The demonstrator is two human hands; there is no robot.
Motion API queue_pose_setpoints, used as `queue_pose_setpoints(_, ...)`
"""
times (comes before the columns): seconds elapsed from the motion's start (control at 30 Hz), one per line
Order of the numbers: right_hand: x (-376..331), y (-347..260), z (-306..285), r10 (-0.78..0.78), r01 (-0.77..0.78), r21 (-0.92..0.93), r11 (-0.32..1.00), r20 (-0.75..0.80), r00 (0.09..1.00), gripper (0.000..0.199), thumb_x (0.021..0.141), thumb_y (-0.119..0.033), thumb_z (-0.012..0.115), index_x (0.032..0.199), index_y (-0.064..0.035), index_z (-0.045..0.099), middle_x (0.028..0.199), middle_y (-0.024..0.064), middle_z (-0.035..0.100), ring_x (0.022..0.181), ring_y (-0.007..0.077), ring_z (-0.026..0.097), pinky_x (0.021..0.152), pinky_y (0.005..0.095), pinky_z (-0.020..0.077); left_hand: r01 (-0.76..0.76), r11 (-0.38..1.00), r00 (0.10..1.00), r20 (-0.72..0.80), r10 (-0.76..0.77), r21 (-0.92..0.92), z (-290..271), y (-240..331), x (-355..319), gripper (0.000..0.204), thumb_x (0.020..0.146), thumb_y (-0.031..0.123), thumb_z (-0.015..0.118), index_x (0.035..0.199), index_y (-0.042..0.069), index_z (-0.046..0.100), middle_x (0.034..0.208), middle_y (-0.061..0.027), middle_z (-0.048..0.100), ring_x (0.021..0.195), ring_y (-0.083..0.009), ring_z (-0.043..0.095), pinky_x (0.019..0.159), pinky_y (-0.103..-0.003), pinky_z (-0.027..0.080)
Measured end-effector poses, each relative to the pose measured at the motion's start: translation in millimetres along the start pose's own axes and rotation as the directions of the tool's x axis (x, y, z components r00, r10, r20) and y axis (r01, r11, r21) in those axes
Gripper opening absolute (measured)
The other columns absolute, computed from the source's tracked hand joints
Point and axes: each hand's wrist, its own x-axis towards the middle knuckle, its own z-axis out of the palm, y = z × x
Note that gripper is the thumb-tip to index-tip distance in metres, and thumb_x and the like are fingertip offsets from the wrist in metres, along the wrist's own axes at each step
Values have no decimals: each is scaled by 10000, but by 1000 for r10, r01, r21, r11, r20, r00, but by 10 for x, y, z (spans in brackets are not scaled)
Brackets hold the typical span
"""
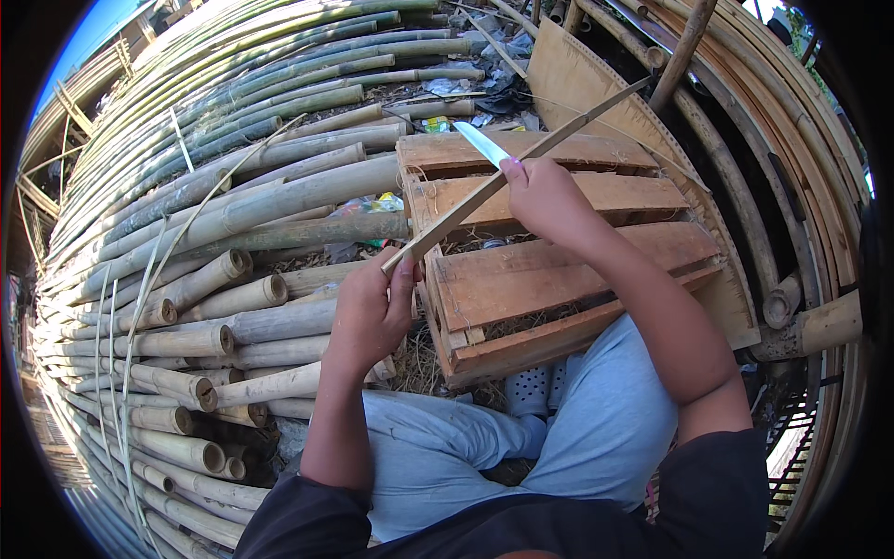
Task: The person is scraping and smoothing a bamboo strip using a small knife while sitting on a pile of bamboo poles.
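A long, narrow bamboo strip (466, 207) slants from my left hand up to the far right, above a wooden crate (577, 252) with gapped slats. My left hand (371, 303) grips the strip's near end, thumb along it. In my right hand (549, 197) is a knife, its bright blade (480, 143) pointing to the far left. The blade's base lies beside the strip, close to my right fingers; the knife's handle is hidden in my fist. Whether blade and strip touch, I cannot tell.
Stacked bamboo poles (279, 200) spread over the left side, with thin split strips (135, 326) lying across them. A curved tan sheet (596, 102) stands behind the crate, next to an upright post (684, 51). Plastic litter (436, 123) lies beyond the crate.
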Motion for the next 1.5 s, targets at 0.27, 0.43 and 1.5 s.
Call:
queue_pose_setpoints(0.27,314,214,-296,35,-41,121,992,55,998,556,1065,-442,395,939,40,641,562,61,503,383,196,484,391,356,427,3,1000,1000,-13,-3,-18,14,6,41,290,1052,179,445,857,12,580,678,-198,549,668,-433,571,792,-443,508)
queue_pose_setpoints(0.43,325,261,-164,118,-110,101,989,-82,990,549,1068,-423,389,945,49,641,606,132,589,416,247,570,413,386,461,-55,998,998,-10,55,-34,42,-9,37,293,1058,188,441,861,15,571,661,-192,535,639,-420,560,808,-431,507)
queue_pose_setpoints(1.5,-169,-245,84,21,-38,187,982,93,995,506,1072,-443,392,934,10,569,579,-4,440,412,127,401,377,317,367,-3,1000,1000,-1,3,-21,-7,-40,7,266,1050,181,457,894,15,595,716,-194,577,665,-418,578,646,-452,462)
